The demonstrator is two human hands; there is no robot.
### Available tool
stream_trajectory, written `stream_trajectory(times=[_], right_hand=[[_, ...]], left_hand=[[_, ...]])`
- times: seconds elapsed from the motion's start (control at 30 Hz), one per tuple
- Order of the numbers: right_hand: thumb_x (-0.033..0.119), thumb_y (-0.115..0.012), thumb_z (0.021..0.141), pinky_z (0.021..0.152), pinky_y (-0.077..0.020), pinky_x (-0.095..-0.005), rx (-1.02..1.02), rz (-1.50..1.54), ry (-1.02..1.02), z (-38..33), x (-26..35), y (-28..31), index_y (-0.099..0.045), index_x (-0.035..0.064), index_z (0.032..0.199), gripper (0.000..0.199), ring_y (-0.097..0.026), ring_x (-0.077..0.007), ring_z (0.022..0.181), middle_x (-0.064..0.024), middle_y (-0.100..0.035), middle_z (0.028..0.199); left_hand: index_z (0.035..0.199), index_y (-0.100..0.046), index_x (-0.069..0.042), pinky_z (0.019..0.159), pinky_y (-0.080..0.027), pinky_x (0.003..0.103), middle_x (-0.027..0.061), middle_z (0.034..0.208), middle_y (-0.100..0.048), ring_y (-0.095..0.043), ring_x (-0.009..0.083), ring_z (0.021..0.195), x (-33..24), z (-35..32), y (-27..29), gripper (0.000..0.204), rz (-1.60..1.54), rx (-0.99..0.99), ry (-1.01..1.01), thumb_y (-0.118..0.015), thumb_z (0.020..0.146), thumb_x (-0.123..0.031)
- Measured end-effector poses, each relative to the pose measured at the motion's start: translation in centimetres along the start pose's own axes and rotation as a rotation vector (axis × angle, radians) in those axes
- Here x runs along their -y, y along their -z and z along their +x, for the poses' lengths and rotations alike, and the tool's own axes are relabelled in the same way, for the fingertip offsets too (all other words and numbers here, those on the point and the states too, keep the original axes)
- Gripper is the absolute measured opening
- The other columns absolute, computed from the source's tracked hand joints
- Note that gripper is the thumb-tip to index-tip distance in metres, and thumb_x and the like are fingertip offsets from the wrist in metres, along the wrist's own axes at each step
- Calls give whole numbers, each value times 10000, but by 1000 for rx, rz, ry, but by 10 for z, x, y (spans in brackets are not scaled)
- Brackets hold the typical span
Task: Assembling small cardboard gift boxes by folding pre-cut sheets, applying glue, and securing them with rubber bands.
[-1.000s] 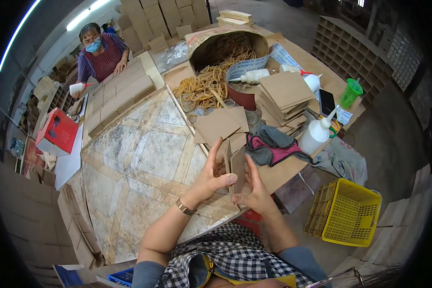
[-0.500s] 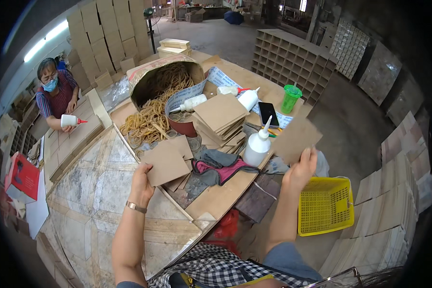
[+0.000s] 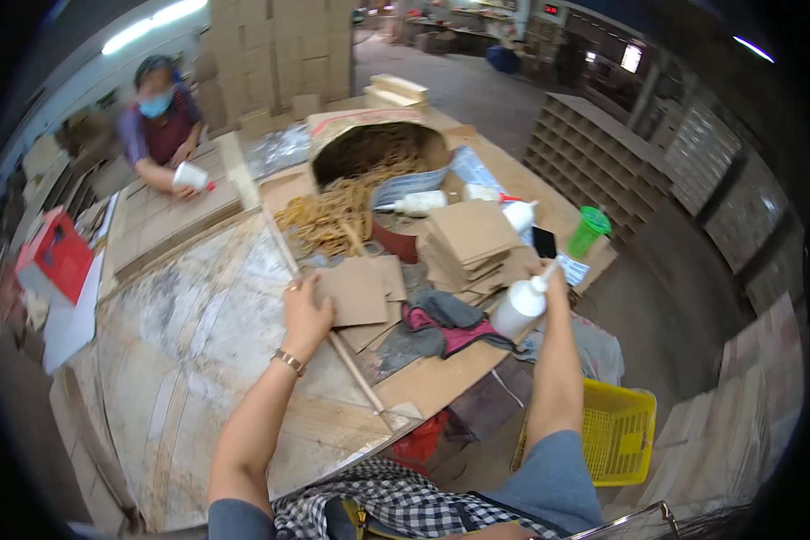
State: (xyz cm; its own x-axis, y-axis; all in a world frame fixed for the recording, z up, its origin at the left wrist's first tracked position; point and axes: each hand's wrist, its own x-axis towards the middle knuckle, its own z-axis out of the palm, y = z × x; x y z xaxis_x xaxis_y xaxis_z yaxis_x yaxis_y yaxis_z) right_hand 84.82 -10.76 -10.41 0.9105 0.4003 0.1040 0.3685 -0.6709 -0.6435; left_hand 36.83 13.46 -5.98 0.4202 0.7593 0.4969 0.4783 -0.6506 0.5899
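Note:
My left hand (image 3: 306,313) grips the left edge of a thin square brown board (image 3: 353,292), which overlaps more boards lying on the table. Beyond the white glue bottle (image 3: 518,308), my right hand (image 3: 551,274) reaches in beside its nozzle. The nozzle partly covers those fingers, so whether they touch the bottle or hold anything cannot be made out. A stack of square boards (image 3: 473,232) stands just left of that hand. Between the two hands lies a grey and pink cloth (image 3: 450,322).
A sack (image 3: 333,135) spills rubber bands (image 3: 319,216) onto the table. Farther right are more glue bottles (image 3: 420,203), a phone (image 3: 544,241) and a green cup (image 3: 589,231). A yellow basket (image 3: 634,436) sits below at right. Across the table, a masked co-worker (image 3: 166,126) holds a bottle.
My right hand has moved forward beside the bottle's nozzle, and the board it held no longer shows in it. My left hand has lowered its board onto the others. The view has shifted.

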Motion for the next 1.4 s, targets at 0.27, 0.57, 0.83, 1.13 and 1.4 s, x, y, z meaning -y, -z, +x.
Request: stream_trajectory(times=[0.27,0.57,0.83,1.13,1.4], right_hand=[[175,-529,898,655,-512,-389,-361,264,193,-24,44,43,-640,9,862,204,-637,-279,711,-141,-637,811],[329,-542,940,746,-544,-396,179,720,-160,41,87,17,-474,-28,1179,435,-617,-313,903,-210,-574,1094],[550,-634,824,806,-516,-542,561,884,-414,113,66,-19,-420,83,1321,715,-588,-377,970,-228,-483,1228],[444,-721,776,865,-519,-457,602,844,-525,113,65,-11,-505,62,1223,627,-600,-319,1003,-193,-586,1123],[276,-754,735,865,-515,-440,583,903,-394,113,43,-16,-423,45,1289,685,-587,-308,1033,-189,-556,1174]], left_hand=[[1079,-586,-8,942,-416,399,189,1122,-564,-526,343,1061,-1,-38,71,308,-206,130,-62,-600,772,-20],[1050,-614,-39,746,-434,396,157,892,-569,-534,319,845,-24,-147,127,292,-161,436,-84,-627,759,-55],[1102,-610,-51,766,-388,401,111,872,-525,-478,297,854,-28,-172,119,417,-132,594,-133,-685,713,-183],[1124,-599,-47,776,-416,401,118,884,-504,-474,305,839,-36,-165,120,457,-161,571,-110,-659,677,-116],[1141,-596,-43,784,-411,392,113,887,-503,-477,301,849,-34,-163,120,455,-140,611,-59,-647,695,-117]])
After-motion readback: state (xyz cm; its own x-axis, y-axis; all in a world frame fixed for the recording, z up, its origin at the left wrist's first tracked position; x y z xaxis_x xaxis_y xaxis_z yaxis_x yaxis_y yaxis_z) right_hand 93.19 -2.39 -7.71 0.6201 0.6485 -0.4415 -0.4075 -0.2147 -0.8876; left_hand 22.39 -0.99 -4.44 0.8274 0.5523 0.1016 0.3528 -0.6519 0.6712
